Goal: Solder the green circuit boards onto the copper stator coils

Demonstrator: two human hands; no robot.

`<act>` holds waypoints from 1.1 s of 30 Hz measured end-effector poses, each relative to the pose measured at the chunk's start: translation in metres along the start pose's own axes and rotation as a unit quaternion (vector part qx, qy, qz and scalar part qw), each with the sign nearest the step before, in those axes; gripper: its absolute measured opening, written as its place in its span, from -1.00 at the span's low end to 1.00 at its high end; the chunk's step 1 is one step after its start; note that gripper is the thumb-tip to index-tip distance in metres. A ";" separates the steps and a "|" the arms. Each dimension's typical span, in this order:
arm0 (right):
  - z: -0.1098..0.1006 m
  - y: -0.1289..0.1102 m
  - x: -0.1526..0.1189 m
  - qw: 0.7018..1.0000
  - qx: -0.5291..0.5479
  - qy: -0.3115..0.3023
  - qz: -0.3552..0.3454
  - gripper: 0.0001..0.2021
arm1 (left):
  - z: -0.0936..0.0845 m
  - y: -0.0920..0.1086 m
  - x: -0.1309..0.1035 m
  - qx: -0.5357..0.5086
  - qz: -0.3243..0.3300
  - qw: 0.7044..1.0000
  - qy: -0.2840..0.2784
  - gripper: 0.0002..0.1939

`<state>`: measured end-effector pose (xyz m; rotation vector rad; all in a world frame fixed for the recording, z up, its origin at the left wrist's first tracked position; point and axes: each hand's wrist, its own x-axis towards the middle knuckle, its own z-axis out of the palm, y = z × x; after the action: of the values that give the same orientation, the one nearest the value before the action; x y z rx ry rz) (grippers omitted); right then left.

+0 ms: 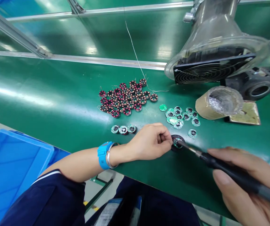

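Note:
In my right hand (248, 179) is a soldering iron (229, 171) with a black handle. Its metal tip reaches a round green circuit board (177, 142) seated in a dark round holder (178, 148) on the bench. My left hand (152, 141) is closed, thumb and fingers pinched at the left edge of that holder; what they pinch is too small to make out. Several loose round boards (177, 116) lie just beyond the holder. Left of my left hand stands a short row of coils with boards on top (123, 129).
Several copper-wound ring coils (126, 99) cluster mid-bench, with a thin solder wire (135, 51) hanging down to them. At the right stand a fume extractor fan (210, 69), a cardboard tube (207, 105) and an iron stand (259, 88). A blue bin (14, 169) sits at left below the bench.

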<state>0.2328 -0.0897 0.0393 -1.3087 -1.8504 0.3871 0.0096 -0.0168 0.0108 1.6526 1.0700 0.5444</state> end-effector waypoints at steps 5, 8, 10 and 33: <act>0.001 -0.001 -0.001 0.999 -0.020 -0.016 0.020 -0.85 | 0.000 -0.001 0.000 0.005 0.001 1.000 0.001 -0.96; 0.000 -0.001 0.001 1.000 -0.017 -0.022 0.002 -0.84 | 0.000 -0.001 0.000 0.006 0.004 1.000 0.003 -0.95; 0.000 -0.001 0.002 1.000 -0.011 -0.023 -0.008 -0.83 | 0.000 0.000 0.001 0.008 0.008 1.000 0.004 -0.95; 0.023 0.010 0.006 0.996 -0.078 0.016 -0.046 -0.69 | 0.000 0.001 0.002 0.012 0.007 1.000 0.003 -0.95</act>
<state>0.2212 -0.0755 0.0209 -1.3204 -1.9374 0.1742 0.0112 -0.0150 0.0109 1.6825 1.0736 0.5470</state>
